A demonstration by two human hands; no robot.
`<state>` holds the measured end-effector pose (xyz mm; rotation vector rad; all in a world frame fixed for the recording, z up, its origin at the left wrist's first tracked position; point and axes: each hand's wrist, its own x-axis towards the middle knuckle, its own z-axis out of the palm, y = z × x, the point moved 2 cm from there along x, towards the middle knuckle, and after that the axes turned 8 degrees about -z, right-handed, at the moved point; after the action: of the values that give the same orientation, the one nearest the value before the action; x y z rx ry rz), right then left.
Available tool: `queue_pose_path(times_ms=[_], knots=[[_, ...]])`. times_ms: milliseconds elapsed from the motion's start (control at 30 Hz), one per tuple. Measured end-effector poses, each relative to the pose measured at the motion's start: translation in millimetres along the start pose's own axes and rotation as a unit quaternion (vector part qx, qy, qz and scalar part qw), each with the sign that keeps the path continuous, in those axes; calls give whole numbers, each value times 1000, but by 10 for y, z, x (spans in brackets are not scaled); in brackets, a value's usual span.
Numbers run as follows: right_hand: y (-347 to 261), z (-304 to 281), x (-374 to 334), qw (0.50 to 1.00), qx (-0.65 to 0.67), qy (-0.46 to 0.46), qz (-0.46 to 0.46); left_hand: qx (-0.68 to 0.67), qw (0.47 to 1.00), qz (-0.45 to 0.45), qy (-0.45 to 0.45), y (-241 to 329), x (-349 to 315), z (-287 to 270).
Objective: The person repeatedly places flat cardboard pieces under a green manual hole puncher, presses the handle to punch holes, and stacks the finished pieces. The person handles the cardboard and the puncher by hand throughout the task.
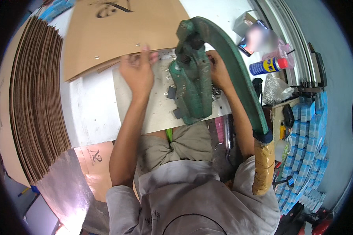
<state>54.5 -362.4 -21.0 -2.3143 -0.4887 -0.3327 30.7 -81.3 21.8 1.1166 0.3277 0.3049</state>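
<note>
A green hand press (pixel 194 86) with a long curved lever stands on a pale board (pixel 131 113) in front of me. To its left, my left hand (pixel 138 74) is at the near edge of a large brown paper bag (pixel 125 33); its fingers are apart and slightly blurred, touching or close to that edge. Two small metal eyelets show along the bag's edge. On the press's other side, my right hand (pixel 220 70) has its fingers curled in toward the press head. The press hides its fingertips and anything between them. A heap of small metal eyelets (pixel 216 93) lies below that hand.
A tall row of stacked brown bags (pixel 37 102) stands at the left. The lever's tape-wrapped handle (pixel 263 168) reaches toward my right shoulder. A blue spray can (pixel 266 66) with a red cap and a clear plastic bag (pixel 276 91) are at the right, above stacked blue packs (pixel 302 137).
</note>
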Motion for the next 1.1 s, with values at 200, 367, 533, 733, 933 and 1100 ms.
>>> queue_pose_path(times_ms=[200, 367, 533, 733, 933, 1100], knots=[[-578, -143, 42, 990, 125, -34, 51, 298, 942, -77, -133, 57, -172, -413], [-477, 1, 47, 967, 218, -38, 128, 515, 771, 347, -139, 499, 123, -462], [-677, 222, 98, 932, 331, -10, 150, 541, 736, 337, -227, 359, 404, -545], [-228, -2, 68, 990, 128, -54, 22, 562, 743, 267, -248, 265, 444, -562], [-100, -17, 129, 998, -15, -16, -51, 562, 750, 256, -237, 221, 487, -539], [-256, 2, 242, 988, 125, -82, -35, 554, 760, 251, -228, 243, 456, -489]])
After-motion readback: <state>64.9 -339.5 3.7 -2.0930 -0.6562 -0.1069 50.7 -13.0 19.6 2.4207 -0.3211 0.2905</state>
